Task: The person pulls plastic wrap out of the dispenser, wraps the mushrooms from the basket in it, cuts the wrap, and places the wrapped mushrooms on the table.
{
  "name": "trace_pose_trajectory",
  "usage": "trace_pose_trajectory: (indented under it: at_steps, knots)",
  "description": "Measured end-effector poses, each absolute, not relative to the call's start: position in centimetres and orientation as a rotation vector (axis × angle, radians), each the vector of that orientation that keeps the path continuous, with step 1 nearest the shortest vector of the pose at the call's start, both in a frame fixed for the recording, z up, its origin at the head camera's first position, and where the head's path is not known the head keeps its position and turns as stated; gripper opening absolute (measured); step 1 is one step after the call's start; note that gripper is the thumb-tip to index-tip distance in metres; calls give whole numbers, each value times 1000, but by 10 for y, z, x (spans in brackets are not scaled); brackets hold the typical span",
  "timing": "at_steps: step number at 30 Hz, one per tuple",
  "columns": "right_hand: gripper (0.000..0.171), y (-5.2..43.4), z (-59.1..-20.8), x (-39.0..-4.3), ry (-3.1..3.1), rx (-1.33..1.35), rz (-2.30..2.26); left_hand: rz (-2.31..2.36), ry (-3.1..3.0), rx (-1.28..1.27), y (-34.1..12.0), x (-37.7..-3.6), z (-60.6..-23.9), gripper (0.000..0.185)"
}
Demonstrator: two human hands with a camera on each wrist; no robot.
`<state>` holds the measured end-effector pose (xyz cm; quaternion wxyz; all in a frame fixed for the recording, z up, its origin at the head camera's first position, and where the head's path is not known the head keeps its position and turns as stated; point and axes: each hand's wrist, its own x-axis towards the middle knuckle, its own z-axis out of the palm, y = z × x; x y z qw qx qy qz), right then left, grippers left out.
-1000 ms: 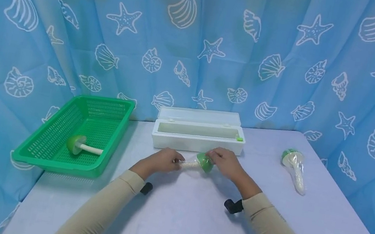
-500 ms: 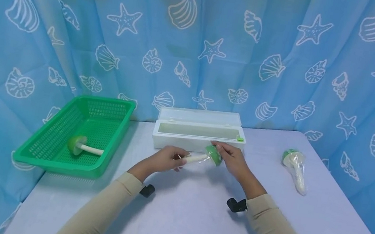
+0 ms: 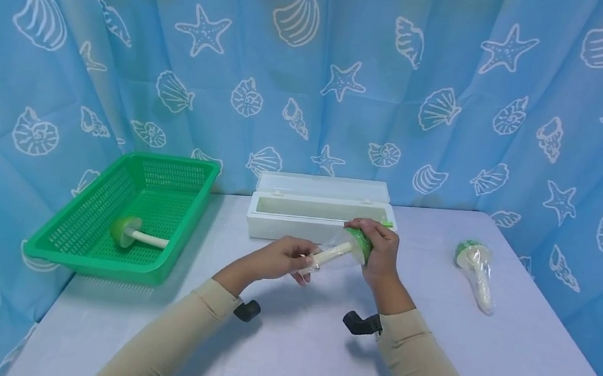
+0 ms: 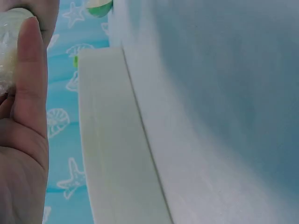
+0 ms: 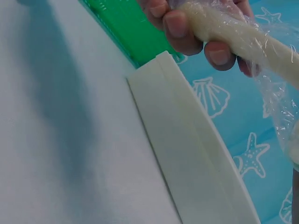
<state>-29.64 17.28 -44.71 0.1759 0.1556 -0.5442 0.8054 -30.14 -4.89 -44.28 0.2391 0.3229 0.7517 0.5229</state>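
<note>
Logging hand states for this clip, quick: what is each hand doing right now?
Left hand: fingers curled round the stem of the wrapped toy mushroom.
Right hand: grips the same mushroom at its green cap end.

Staged recording booth: a seashell-print blue curtain (image 3: 321,66) encloses a cloth-covered bench (image 3: 309,360) bearing few props.

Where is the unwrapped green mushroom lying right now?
In the head view, the unwrapped mushroom lies inside the green basket at the table's left, beside the white box.
</note>
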Motion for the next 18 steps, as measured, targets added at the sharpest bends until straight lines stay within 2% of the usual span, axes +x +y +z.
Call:
trace_pose_trajectory:
  at_steps: [6, 12, 18]
  knots:
    - [11, 172, -452, -296, -1668, 287, 2347, 1421, 2074, 882, -48, -297, -447, 21]
    - [32, 176, -452, -295, -1921, 339, 2257, 1456, 2148, 833, -49, -297, -451, 22]
    - [23, 178, -444, -296, -2173, 201, 2018, 1479, 2111, 777, -49, -298, -459, 38]
